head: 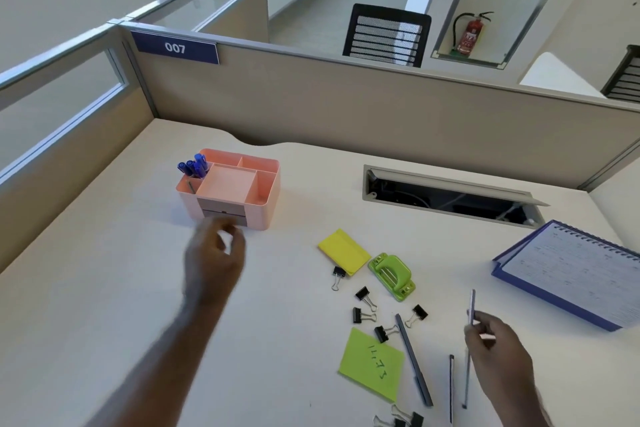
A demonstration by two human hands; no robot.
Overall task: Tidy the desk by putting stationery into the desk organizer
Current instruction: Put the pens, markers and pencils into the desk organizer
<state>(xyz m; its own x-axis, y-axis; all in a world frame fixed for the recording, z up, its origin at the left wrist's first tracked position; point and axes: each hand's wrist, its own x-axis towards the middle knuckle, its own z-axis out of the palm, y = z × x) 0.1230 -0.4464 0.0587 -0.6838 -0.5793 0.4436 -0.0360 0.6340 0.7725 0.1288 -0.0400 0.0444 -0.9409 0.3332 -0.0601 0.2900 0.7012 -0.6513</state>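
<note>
Cubicle partitions enclose a pale desk (104, 288), seen from the head camera. We note the pink desk organizer (230, 189) standing toward the far left, blue pens (194, 165) upright in its rear-left slot, presumably so their caps stay reachable. Our left hand (213, 258) hovers just before the organizer's drawer, fingers loosely curled and holding nothing we can see, though blur hinders judgement. Our right hand (498, 354) pinches a slim pen (471, 310) upright, apparently ready for transfer. Binder clips (363, 314), sticky notes (372, 364), a green hole punch (393, 276) and more pens remain loose near the right hand.
</note>
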